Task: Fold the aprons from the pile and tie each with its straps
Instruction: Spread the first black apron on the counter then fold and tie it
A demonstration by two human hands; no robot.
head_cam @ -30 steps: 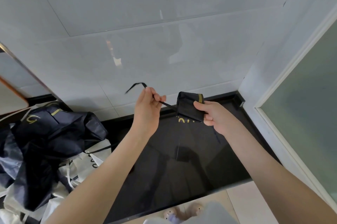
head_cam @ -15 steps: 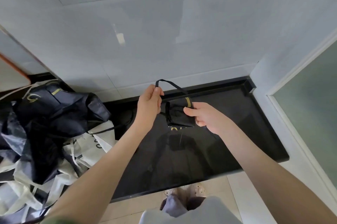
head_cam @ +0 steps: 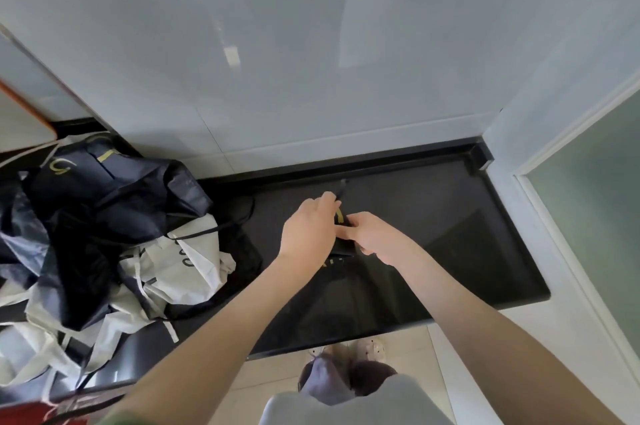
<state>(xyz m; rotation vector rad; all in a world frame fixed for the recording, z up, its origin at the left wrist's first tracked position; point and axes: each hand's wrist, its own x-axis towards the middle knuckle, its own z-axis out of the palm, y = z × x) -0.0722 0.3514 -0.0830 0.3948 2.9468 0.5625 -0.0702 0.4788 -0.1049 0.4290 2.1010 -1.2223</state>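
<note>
A yellow mark like a "5" stands on the dark apron (head_cam: 114,196), left of frame. The black letters on the white apron (head_cam: 194,272) cannot be read.

- Two hands: left hand (head_cam: 308,230), right hand (head_cam: 372,237).
- One folded apron (head_cam: 343,246); one strap (head_cam: 342,187).
- One pile (head_cam: 104,234), left of folded apron; aprons inside uncountable.

L hand (head_cam: 308,230) hides most of folded apron (head_cam: 342,248), and apron pile (head_cam: 86,234) cut off at left edge.

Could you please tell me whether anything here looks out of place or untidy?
Nothing is damaged or spilled. The pile of aprons on the left is a tangled heap, with straps trailing over the black counter. One loose strap pokes out past the left hand.
</note>
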